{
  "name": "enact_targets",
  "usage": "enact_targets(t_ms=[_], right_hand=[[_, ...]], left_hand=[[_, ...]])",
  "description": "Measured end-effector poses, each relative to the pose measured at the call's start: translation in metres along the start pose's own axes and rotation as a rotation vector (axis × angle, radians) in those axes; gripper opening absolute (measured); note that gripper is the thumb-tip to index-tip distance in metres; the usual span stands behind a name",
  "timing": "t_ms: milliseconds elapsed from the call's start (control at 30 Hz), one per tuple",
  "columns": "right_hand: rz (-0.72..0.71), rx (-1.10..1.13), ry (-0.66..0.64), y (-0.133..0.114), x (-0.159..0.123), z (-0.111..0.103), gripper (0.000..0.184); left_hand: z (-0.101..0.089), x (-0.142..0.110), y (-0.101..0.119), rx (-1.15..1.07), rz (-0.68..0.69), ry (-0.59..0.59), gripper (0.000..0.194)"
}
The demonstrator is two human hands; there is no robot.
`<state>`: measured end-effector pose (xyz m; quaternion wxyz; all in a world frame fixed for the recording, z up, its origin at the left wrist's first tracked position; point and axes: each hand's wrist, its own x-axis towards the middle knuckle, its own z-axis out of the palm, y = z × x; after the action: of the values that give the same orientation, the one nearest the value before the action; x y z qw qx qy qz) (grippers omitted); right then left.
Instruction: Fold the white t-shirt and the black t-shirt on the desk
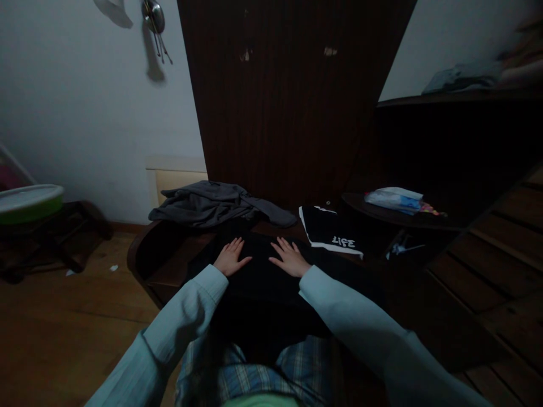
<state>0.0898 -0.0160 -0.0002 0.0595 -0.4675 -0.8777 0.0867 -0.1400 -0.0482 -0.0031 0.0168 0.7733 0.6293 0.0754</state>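
Note:
A black garment (258,282) lies spread over the dark wooden surface in front of me and hangs down toward my lap. My left hand (231,257) rests flat on its left part, fingers apart. On the right part, my right hand (291,258) also lies palm down with the fingers spread. Behind my left hand is a crumpled grey garment (207,203). Beyond my right hand lies a folded black cloth with white edges and white lettering (328,229). The black garment's exact kind is hard to make out in the dim light.
A tall dark wooden panel (292,113) stands behind the surface. To the right, a rounded shelf (360,206) carries a plastic packet (394,199). At the far left, a green basin (31,204) sits on a low dark stand (55,237). Metal utensils (155,20) hang on the wall.

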Motion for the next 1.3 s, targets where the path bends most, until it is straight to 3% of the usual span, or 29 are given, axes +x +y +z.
enact_targets(t_ms=[367,533,633,800,833,900,1000,1300], right_hand=[[-0.108,-0.007,-0.001,0.003,0.030,-0.005,0.060],[-0.130,0.009,0.020,0.007,0.036,-0.005,0.059],[-0.025,0.027,0.075,-0.004,0.045,-0.009,0.049],[0.244,-0.026,0.215,-0.056,0.064,-0.001,0.042],[0.207,-0.004,0.235,-0.065,0.065,0.003,0.042],[-0.020,0.053,0.210,-0.078,0.066,0.011,0.043],[-0.265,0.103,0.124,-0.079,0.060,0.017,0.044],[-0.285,0.093,0.077,-0.063,0.053,0.012,0.044]], left_hand=[[-0.003,-0.002,0.003,0.060,-0.166,0.024,0.062],[-0.002,-0.003,-0.001,0.069,-0.172,0.039,0.062],[-0.003,0.005,-0.002,0.071,-0.195,0.035,0.062],[-0.004,0.016,0.000,0.079,-0.200,0.014,0.059],[-0.005,0.016,0.001,0.080,-0.193,0.015,0.058],[-0.005,0.013,0.001,0.078,-0.179,0.022,0.054],[-0.008,0.005,-0.002,0.064,-0.156,0.047,0.048],[-0.013,-0.013,-0.056,0.020,-0.296,0.142,0.045]])
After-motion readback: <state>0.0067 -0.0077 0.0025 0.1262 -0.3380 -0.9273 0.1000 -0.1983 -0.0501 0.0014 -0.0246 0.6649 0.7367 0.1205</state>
